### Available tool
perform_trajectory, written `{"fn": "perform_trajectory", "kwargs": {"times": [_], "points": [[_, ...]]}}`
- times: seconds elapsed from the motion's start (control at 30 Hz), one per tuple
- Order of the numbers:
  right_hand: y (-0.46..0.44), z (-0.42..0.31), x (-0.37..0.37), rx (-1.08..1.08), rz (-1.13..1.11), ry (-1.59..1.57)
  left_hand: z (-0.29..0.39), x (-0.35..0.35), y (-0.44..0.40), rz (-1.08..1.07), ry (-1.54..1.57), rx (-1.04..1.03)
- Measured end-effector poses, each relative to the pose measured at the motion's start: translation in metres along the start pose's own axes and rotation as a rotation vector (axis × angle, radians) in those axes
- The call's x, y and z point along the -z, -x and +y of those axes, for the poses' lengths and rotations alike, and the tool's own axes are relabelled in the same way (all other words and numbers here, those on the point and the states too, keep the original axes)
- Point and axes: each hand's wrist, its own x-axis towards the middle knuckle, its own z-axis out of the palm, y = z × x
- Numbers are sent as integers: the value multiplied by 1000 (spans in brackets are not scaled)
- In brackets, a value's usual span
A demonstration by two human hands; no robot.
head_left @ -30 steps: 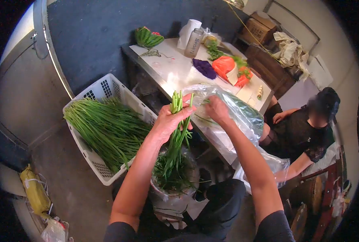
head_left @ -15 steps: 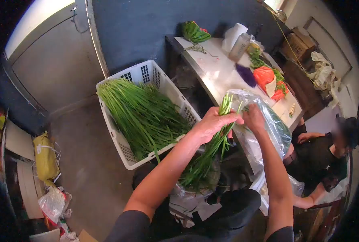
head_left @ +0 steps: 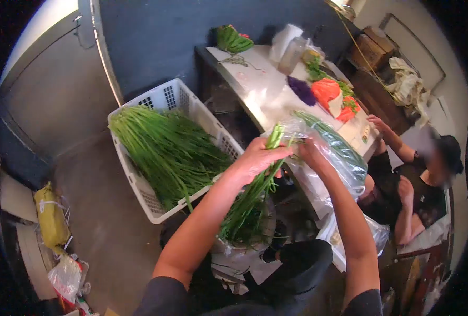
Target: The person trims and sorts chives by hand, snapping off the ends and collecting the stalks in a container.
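A bunch of long green stalks (head_left: 255, 189) is gripped by my left hand (head_left: 263, 159), pale ends up and leaves hanging over a bucket (head_left: 268, 234). Close beside it, my right hand (head_left: 312, 150) is closed at the stalk ends, in front of a clear plastic bag; what its fingers pinch is too small to make out. The bag (head_left: 339, 152) holds more green stalks and lies along the table edge. To the left, a white crate (head_left: 144, 195) is full of loose green stalks (head_left: 165, 152).
On the table (head_left: 255, 95) are a cut watermelon (head_left: 233, 39), a bottle (head_left: 293, 55), a purple cloth (head_left: 301, 90) and an orange bag (head_left: 326, 94). A person (head_left: 428, 184) sits at the right. A white tray (head_left: 331, 242) is below the table's edge. A yellow sack (head_left: 52, 216) lies far left.
The view has shifted. My right hand has stayed close to the bunch in my left hand. The other person's arms have moved, one hand now at the table and the other raised.
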Motion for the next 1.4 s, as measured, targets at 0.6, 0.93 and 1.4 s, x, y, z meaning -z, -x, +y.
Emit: {"fn": "perform_trajectory", "kwargs": {"times": [0.6,0.93,1.4], "points": [[64,-30,36,63,-42,-231,15,8,8,165,-59,-43],[47,-35,26,134,-48,-44,15,11,8,138,-91,-58],[56,-55,45,51,270,-411,16,13,8,98,-83,-80]]}}
